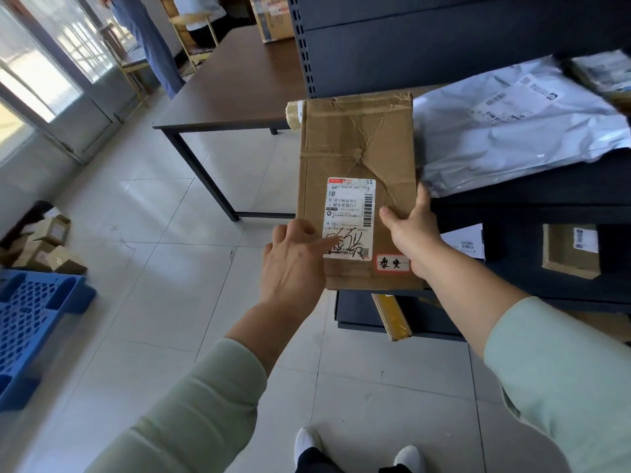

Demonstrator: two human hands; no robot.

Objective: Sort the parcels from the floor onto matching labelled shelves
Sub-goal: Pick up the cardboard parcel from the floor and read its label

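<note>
box [355, 158]: flat brown cardboard, oblong, creased and dented, with taped seams; held in the air over the floor, at the left end of the shelf.
label [350, 216]: white printed paper with a barcode and black handwriting, stuck on the box's near half; a small red-edged sticker [392, 263] sat beside it.
right grip [415, 233]: clamped on the box's right edge, thumb on top and fingers out of sight under it.
left grip [293, 264]: spread loosely on the box's near left corner, forefinger touching the label.
shelf [512, 203]: dark metal, square front edges, stacked tiers; its left end met the box.
mailer [512, 131]: grey crinkled plastic, lying on the shelf just right of the box and overhanging the front edge.
tabletop [239, 87]: dark brown, sharp corner, thin black legs, beyond the box.
floor [164, 233]: pale glossy tiles, wide open room to the left.
crate [30, 322]: blue plastic lattice at the far left edge, small cardboard boxes [47, 247] behind it.
</note>
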